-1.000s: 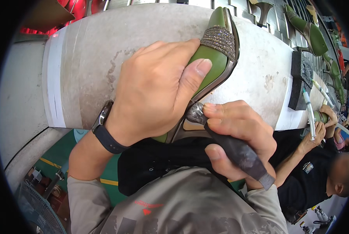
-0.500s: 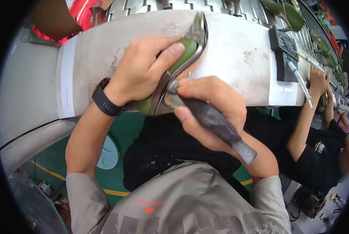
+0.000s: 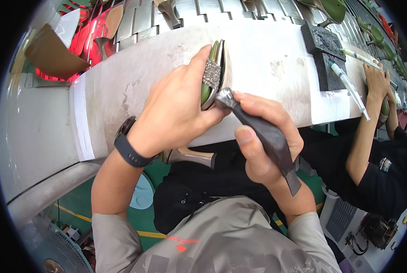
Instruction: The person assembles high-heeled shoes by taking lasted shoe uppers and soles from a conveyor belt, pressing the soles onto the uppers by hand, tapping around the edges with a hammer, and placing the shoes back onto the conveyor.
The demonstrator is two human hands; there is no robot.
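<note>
My left hand (image 3: 178,107) is wrapped around a green high-heeled shoe (image 3: 205,93) with a glittery band across its front. The shoe lies tilted over the table's near edge, toe pointing away from me, sole edge facing right. Its heel (image 3: 199,157) sticks out to the right below my wrist, while the palm hides the middle of the shoe. In my right hand (image 3: 269,136), the fingers close around the dark wrapped body of a shoemaker's hammer (image 3: 262,132). Its rounded metal head is at the shoe's sole edge, by my left thumb; its flat tail points down toward me.
Two stacked black blocks (image 3: 324,57) stand to the right, with syringes (image 3: 349,88) beside them. A metal slat conveyor (image 3: 221,11) carries more shoes behind the pale table (image 3: 267,59). A co-worker's arm (image 3: 371,104) reaches in at right. A fan (image 3: 53,250) stands lower left.
The shoe has been turned and drawn toward me, bringing its heel into view. The hammer head has shifted from the shoe's middle to farther forward along the sole edge.
</note>
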